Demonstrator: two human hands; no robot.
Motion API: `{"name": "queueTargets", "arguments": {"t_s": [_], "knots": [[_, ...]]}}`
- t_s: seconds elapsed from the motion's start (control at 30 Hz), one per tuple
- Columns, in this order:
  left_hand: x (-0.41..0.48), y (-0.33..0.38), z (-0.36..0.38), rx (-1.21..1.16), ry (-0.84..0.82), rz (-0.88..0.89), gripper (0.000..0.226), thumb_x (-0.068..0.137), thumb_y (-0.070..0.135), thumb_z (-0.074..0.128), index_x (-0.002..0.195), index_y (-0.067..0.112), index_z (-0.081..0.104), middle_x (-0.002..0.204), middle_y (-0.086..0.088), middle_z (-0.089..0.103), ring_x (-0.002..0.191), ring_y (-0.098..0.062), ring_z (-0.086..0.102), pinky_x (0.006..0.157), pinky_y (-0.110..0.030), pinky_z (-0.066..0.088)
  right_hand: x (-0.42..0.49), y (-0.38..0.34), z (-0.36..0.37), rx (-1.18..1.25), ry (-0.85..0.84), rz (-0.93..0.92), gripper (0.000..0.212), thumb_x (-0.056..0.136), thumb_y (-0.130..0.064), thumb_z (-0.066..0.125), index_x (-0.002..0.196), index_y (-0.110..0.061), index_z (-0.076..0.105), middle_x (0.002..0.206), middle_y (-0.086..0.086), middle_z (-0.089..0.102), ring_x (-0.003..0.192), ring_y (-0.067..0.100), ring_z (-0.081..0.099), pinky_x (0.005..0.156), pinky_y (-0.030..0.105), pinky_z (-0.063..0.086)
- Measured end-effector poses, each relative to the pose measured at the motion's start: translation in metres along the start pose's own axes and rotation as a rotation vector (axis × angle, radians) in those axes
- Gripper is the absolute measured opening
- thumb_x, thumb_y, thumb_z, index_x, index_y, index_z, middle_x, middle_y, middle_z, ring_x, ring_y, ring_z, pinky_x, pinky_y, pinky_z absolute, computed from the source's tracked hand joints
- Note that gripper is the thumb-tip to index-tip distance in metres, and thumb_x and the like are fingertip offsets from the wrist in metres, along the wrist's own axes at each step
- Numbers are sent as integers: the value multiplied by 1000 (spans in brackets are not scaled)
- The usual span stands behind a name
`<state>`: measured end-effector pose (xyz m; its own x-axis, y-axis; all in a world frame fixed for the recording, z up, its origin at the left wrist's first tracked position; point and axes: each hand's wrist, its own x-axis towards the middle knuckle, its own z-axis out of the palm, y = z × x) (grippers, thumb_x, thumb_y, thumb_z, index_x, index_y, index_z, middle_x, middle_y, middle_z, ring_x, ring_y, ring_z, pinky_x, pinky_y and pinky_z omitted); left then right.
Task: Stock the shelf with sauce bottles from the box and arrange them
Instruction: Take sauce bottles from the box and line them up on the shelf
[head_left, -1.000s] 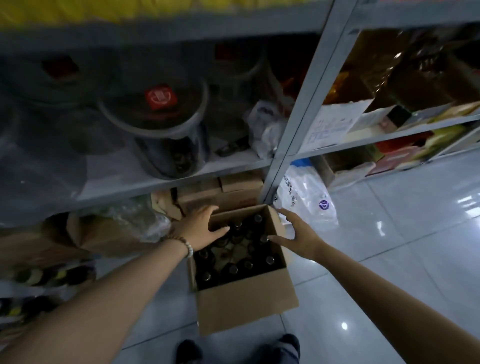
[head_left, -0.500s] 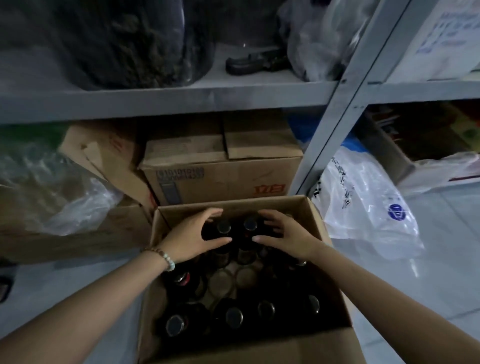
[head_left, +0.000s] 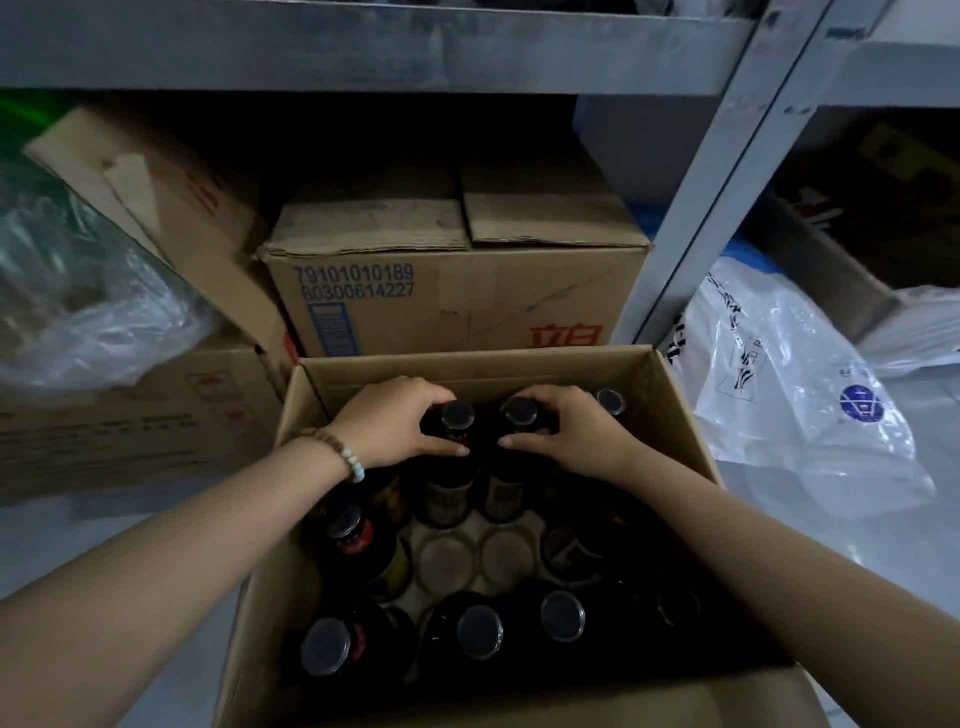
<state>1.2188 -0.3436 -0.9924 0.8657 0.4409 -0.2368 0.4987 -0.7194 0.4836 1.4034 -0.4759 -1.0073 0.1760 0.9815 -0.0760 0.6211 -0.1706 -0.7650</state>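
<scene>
One open box (head_left: 467, 369) shows seven capped bottles (head_left: 480, 631); darker ones are uncountable. Behind it stand three cartons (head_left: 467, 301) and two bags (head_left: 789, 395). Hands, two: left hand (head_left: 395, 421), right hand (head_left: 576, 436).

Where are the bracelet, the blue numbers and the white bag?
Bracelet (head_left: 344, 454), head view, beads at the wrist.
Blue numbers (head_left: 355, 281), head view, middle of the digits.
White bag (head_left: 784, 400), head view, its crinkled front.

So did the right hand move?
Yes. The right hand left the right rim of the box, moved inward, and now grips a bottle by its far wall.
</scene>
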Motion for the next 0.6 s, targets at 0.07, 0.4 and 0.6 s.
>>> {"name": "queueTargets", "arguments": {"t_s": [0.07, 0.4, 0.6], "knots": [[-1, 0, 0, 16, 28, 24, 21, 75, 57, 65, 83, 39, 58, 87, 13, 65, 81, -8, 60, 68, -35, 53, -2, -2, 0, 7, 3, -3, 35, 78, -25, 77, 109, -14, 67, 106, -5, 69, 98, 5, 63, 79, 10, 50], [-14, 1, -7, -312, 107, 83, 25, 73, 47, 70, 94, 34, 64, 100, 16, 68, 99, 0, 60, 95, -33, 48, -18, -10, -12, -13, 90, -57, 29, 77, -27, 77, 102, -15, 69, 101, -9, 68, 95, -6, 59, 84, 7, 43], [-40, 28, -50, -570, 293, 162, 31, 69, 41, 71, 94, 22, 70, 93, 6, 72, 93, -7, 66, 87, -34, 53, -37, -58, -62, 3, 94, -46, 30, 73, -39, 78, 93, -18, 70, 84, -6, 73, 78, 7, 67, 75, 27, 54]]}}
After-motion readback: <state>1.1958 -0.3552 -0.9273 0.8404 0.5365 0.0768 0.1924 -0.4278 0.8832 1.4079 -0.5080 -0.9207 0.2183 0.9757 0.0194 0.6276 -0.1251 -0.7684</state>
